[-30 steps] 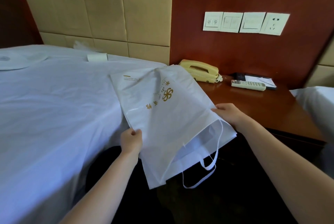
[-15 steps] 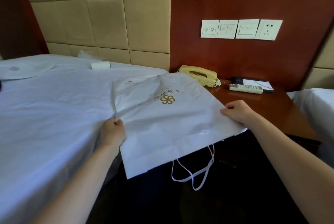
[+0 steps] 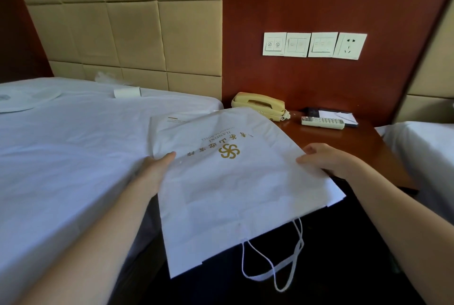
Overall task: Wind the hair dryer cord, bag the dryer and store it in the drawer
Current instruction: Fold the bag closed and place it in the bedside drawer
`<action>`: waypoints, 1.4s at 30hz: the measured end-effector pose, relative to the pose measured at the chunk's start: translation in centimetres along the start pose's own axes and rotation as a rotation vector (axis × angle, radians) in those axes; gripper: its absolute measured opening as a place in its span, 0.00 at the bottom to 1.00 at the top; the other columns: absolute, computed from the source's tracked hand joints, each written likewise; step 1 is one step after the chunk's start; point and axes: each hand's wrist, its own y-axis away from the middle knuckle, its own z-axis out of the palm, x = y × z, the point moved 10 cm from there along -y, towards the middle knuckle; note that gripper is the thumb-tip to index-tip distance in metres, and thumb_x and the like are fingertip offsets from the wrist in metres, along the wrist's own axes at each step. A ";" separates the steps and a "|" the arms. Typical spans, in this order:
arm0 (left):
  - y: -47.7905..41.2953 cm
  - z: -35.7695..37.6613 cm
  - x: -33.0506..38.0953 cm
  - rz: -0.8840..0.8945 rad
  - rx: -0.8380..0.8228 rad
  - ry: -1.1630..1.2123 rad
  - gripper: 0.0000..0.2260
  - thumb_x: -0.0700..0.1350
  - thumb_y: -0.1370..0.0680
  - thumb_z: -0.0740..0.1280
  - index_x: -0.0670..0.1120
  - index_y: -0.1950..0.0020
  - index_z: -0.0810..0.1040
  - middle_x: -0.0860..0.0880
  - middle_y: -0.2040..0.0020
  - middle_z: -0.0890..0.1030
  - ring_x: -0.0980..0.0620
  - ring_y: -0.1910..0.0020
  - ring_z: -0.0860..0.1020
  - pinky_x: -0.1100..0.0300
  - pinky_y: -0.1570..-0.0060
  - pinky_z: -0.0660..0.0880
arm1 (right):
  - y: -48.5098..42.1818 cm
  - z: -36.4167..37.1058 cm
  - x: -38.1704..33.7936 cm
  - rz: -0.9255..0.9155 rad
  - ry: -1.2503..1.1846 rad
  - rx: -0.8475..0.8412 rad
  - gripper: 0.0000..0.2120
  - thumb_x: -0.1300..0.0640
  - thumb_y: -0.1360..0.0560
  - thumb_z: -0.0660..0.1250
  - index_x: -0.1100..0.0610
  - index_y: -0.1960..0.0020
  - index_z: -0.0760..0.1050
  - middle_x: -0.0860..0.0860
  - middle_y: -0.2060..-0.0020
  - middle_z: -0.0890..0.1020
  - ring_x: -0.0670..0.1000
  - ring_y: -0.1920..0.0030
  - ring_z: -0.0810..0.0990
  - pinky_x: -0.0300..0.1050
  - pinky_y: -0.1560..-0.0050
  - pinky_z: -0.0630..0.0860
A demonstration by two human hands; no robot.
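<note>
- The white paper bag (image 3: 233, 194) with a gold logo is held flat between the bed (image 3: 61, 157) and the nightstand (image 3: 348, 142), its far end over the bed's corner
- The left hand (image 3: 154, 172) grips the bag's left edge, thumb on top; the fingers underneath are hidden, probably curled against the paper
- The right hand (image 3: 329, 159) clasps the right edge, fingers bent over it
- The white cord handles (image 3: 272, 265) dangle from its near end
- A yellow telephone (image 3: 260, 104) and a remote (image 3: 322, 122) sit on the nightstand
</note>
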 end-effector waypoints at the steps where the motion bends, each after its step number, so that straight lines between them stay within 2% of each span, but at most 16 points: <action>1: 0.1 0.2 0.8 0.009 0.014 0.013 0.31 0.59 0.39 0.75 0.41 0.43 0.77 0.42 0.47 0.81 0.40 0.49 0.81 0.46 0.45 0.77 | -0.6 0.3 -0.7 -0.014 -0.007 -0.003 0.26 0.51 0.28 0.71 0.59 0.35 0.69 0.55 0.39 0.74 0.59 0.41 0.76 0.56 0.39 0.74; 3: -0.1 0.7 2.4 0.030 0.022 0.019 0.25 0.52 0.30 0.73 0.41 0.39 0.72 0.44 0.44 0.78 0.42 0.46 0.79 0.51 0.45 0.76 | -2.1 1.0 -2.4 -0.036 -0.015 0.004 0.30 0.47 0.28 0.70 0.60 0.32 0.67 0.55 0.38 0.74 0.58 0.40 0.76 0.55 0.38 0.73; 4: -0.7 0.9 3.0 0.044 0.031 0.010 0.26 0.51 0.29 0.73 0.40 0.36 0.71 0.44 0.41 0.77 0.42 0.44 0.78 0.50 0.44 0.76 | -2.9 1.3 -3.3 -0.038 -0.021 0.016 0.30 0.45 0.28 0.69 0.60 0.32 0.67 0.54 0.39 0.74 0.57 0.41 0.76 0.54 0.39 0.73; 6: -2.3 1.2 3.8 0.073 0.038 -0.003 0.27 0.49 0.29 0.73 0.39 0.35 0.71 0.42 0.39 0.78 0.42 0.44 0.78 0.48 0.43 0.76 | -4.4 2.1 -5.1 -0.037 -0.038 0.036 0.29 0.44 0.27 0.67 0.61 0.33 0.67 0.54 0.41 0.75 0.57 0.44 0.76 0.50 0.42 0.73; 10: -5.1 2.4 4.6 0.118 0.031 -0.035 0.22 0.40 0.28 0.72 0.39 0.36 0.71 0.40 0.42 0.79 0.43 0.50 0.78 0.53 0.56 0.75 | -7.8 3.4 -7.1 0.017 -0.094 0.052 0.33 0.41 0.27 0.65 0.63 0.32 0.67 0.57 0.42 0.76 0.59 0.44 0.76 0.49 0.42 0.72; 12: -6.0 3.0 4.9 0.129 0.023 -0.058 0.24 0.38 0.28 0.71 0.40 0.34 0.69 0.42 0.41 0.77 0.44 0.49 0.76 0.54 0.55 0.74 | -9.2 4.0 -6.8 0.052 -0.124 0.033 0.34 0.40 0.28 0.67 0.64 0.34 0.68 0.57 0.44 0.78 0.59 0.47 0.78 0.50 0.43 0.73; 15: -7.3 3.7 4.9 0.147 -0.005 -0.080 0.25 0.35 0.27 0.68 0.42 0.31 0.66 0.44 0.40 0.75 0.47 0.48 0.73 0.55 0.51 0.70 | -10.6 4.7 -5.7 0.102 -0.169 -0.006 0.31 0.45 0.30 0.71 0.65 0.36 0.70 0.59 0.46 0.79 0.60 0.48 0.79 0.53 0.44 0.76; 19: -7.3 5.4 5.5 0.203 -0.065 -0.110 0.25 0.30 0.26 0.65 0.41 0.30 0.65 0.43 0.39 0.74 0.47 0.47 0.72 0.56 0.50 0.69 | -9.7 4.2 -4.1 0.124 -0.226 -0.005 0.19 0.55 0.28 0.71 0.65 0.43 0.74 0.60 0.50 0.80 0.60 0.50 0.81 0.53 0.48 0.78; 25: -5.9 10.8 6.1 0.231 -0.248 -0.222 0.25 0.30 0.27 0.63 0.44 0.31 0.67 0.45 0.42 0.75 0.47 0.52 0.75 0.60 0.63 0.72 | -5.6 0.0 0.4 0.166 -0.258 0.036 0.08 0.57 0.27 0.70 0.60 0.52 0.76 0.58 0.57 0.81 0.59 0.58 0.81 0.51 0.58 0.78; 29: -4.8 15.1 7.8 0.291 -0.317 -0.261 0.29 0.31 0.29 0.63 0.50 0.30 0.68 0.48 0.39 0.76 0.46 0.43 0.75 0.53 0.48 0.76 | -4.2 -3.0 3.5 0.221 -0.304 0.136 0.12 0.56 0.26 0.69 0.62 0.47 0.75 0.58 0.60 0.80 0.58 0.63 0.79 0.47 0.64 0.76; 30: -4.5 16.0 8.2 0.307 -0.322 -0.255 0.30 0.31 0.29 0.62 0.50 0.29 0.68 0.49 0.39 0.76 0.46 0.42 0.75 0.53 0.46 0.75 | -4.0 -3.4 4.3 0.229 -0.316 0.151 0.13 0.55 0.25 0.68 0.63 0.45 0.75 0.59 0.60 0.80 0.58 0.62 0.80 0.48 0.63 0.77; 33: -4.2 17.0 8.1 0.302 -0.267 -0.234 0.25 0.32 0.28 0.63 0.45 0.31 0.69 0.46 0.43 0.77 0.47 0.47 0.74 0.56 0.51 0.71 | -3.5 -3.7 5.8 0.217 -0.286 0.154 0.16 0.53 0.24 0.66 0.61 0.41 0.75 0.58 0.55 0.82 0.58 0.57 0.82 0.51 0.56 0.80; 35: -3.9 16.5 6.8 0.240 -0.217 -0.229 0.21 0.38 0.27 0.66 0.41 0.34 0.70 0.43 0.43 0.78 0.47 0.54 0.75 0.58 0.56 0.71 | -2.4 -3.2 6.4 0.188 -0.265 0.116 0.16 0.51 0.24 0.66 0.59 0.41 0.75 0.55 0.55 0.83 0.56 0.56 0.83 0.50 0.56 0.80; 37: -2.7 15.4 5.6 0.163 -0.203 -0.246 0.23 0.44 0.26 0.69 0.38 0.34 0.69 0.42 0.43 0.78 0.48 0.60 0.77 0.59 0.63 0.72 | -1.2 -2.2 6.8 0.130 -0.320 0.028 0.16 0.50 0.26 0.69 0.56 0.41 0.75 0.55 0.51 0.84 0.56 0.52 0.83 0.54 0.51 0.80; 40: -0.2 13.8 3.8 0.061 -0.274 -0.244 0.33 0.47 0.25 0.70 0.40 0.26 0.59 0.46 0.36 0.71 0.41 0.42 0.76 0.55 0.55 0.72 | 1.2 -0.5 6.5 -0.031 -0.411 -0.124 0.22 0.52 0.31 0.74 0.51 0.38 0.74 0.53 0.46 0.83 0.55 0.47 0.83 0.60 0.44 0.78; 42: 2.2 12.6 3.1 0.063 -0.355 -0.212 0.38 0.45 0.25 0.70 0.46 0.22 0.51 0.45 0.28 0.67 0.40 0.38 0.75 0.53 0.51 0.73 | 2.4 -0.5 6.9 -0.094 -0.348 -0.108 0.33 0.51 0.36 0.78 0.50 0.34 0.69 0.52 0.44 0.81 0.54 0.45 0.81 0.58 0.45 0.79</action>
